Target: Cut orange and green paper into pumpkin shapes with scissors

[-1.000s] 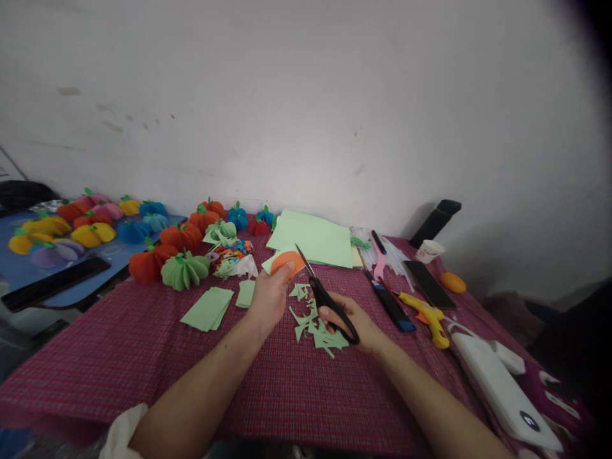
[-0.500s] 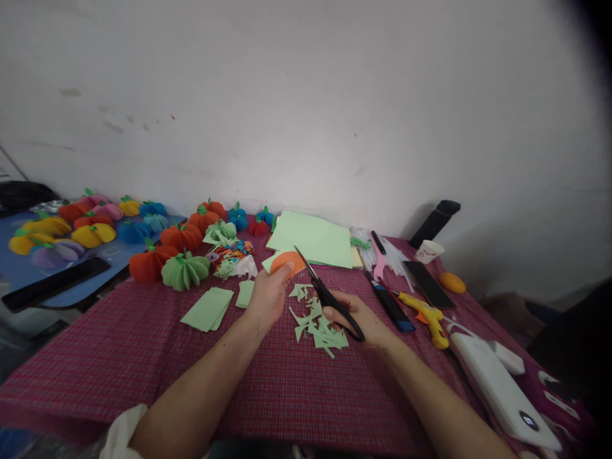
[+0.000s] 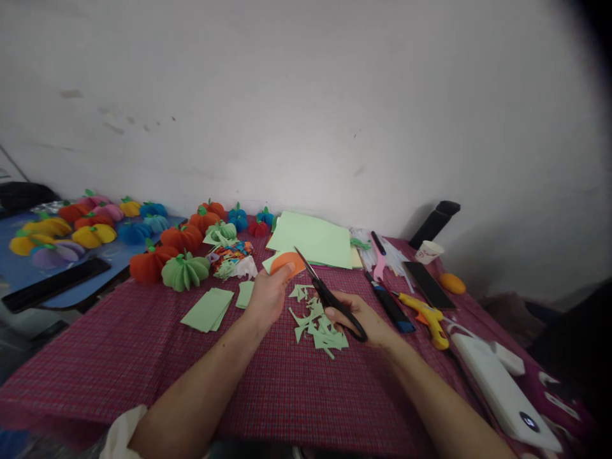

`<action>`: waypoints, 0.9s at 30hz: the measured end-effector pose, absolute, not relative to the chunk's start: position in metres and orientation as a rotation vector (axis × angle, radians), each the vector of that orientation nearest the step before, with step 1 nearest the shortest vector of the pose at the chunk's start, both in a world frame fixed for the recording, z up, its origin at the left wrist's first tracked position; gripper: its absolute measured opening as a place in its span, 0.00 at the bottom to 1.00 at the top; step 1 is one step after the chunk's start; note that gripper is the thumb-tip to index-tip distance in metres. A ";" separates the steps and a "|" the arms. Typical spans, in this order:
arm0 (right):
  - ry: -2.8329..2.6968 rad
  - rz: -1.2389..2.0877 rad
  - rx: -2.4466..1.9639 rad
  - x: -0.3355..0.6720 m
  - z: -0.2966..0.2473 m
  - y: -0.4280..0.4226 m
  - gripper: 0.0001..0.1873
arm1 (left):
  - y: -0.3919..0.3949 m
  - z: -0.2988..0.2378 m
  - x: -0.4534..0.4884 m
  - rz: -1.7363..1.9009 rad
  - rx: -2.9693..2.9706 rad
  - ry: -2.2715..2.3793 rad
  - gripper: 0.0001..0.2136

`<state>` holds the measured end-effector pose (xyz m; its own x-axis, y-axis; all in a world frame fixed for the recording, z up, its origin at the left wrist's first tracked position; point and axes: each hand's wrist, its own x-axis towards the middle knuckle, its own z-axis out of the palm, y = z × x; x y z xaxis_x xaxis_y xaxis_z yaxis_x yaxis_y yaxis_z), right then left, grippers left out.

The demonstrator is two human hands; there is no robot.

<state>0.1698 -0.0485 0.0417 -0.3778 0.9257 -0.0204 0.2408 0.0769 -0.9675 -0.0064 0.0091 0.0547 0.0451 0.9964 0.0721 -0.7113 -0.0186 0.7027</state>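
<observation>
My left hand [image 3: 268,296] pinches a small orange paper round [image 3: 287,261] backed by light green paper, held up over the red checked tablecloth [image 3: 143,357]. My right hand [image 3: 363,322] grips black-handled scissors [image 3: 329,296], blades pointing up and left toward the orange piece, tips just beside it. Below the hands lies a heap of light green paper offcuts [image 3: 318,325].
Folded green slips [image 3: 208,309] lie left of my hand. Paper pumpkins [image 3: 184,271] in several colours crowd the back left. Green sheets [image 3: 313,239] sit behind. A yellow glue gun [image 3: 428,315], a black phone [image 3: 428,284], a paper cup [image 3: 429,250] and a white box [image 3: 502,395] line the right side.
My right hand with the scissors has slid slightly right and down. The left hand and the orange piece have hardly moved.
</observation>
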 end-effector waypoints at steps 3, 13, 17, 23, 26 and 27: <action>-1.689 1.357 -1.161 0.169 0.042 -0.048 0.20 | 0.010 0.054 -0.006 1.469 0.669 0.543 0.06; -1.618 1.448 -1.128 0.163 0.044 -0.051 0.18 | 0.010 0.052 -0.006 1.480 0.680 0.543 0.05; -1.609 1.460 -1.123 0.163 0.044 -0.051 0.19 | 0.009 0.052 -0.005 1.484 0.698 0.553 0.06; -1.591 1.449 -1.127 0.164 0.042 -0.050 0.19 | 0.006 0.051 -0.003 1.448 0.758 0.589 0.07; -1.572 1.450 -1.134 0.164 0.040 -0.049 0.21 | 0.005 0.049 -0.001 1.447 0.765 0.607 0.08; -1.564 1.450 -1.134 0.164 0.040 -0.049 0.22 | 0.005 0.048 -0.001 1.442 0.764 0.616 0.07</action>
